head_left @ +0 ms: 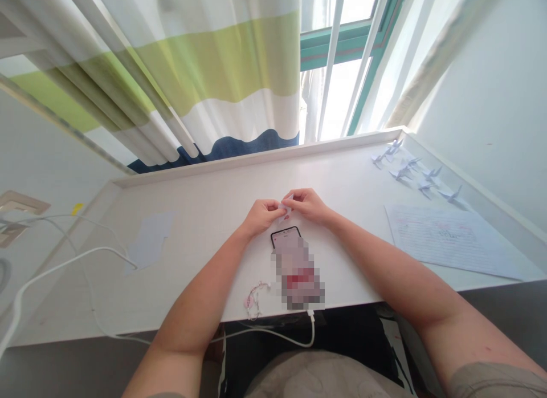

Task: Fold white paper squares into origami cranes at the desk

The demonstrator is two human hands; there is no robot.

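Observation:
Over the middle of the white desk (205,215), both my hands pinch a small folded piece of white paper (285,211) with a red mark near its lower edge. My left hand (262,214) grips its left side between thumb and fingers. On the other side my right hand (308,205) holds the upper right part, fingers curled. The exact folds are too small to make out. Just below the hands lies a phone (294,267), its screen lit and partly blurred out, with a white cable (311,324) plugged into its bottom end.
Several folded paper cranes (405,169) stand at the back right corner. In front of them lies a written sheet (448,235). White paper pieces (149,238) and a looping cable (64,272) are at the left. A beaded strap (254,301) rests beside the phone. Curtains (222,61) hang behind.

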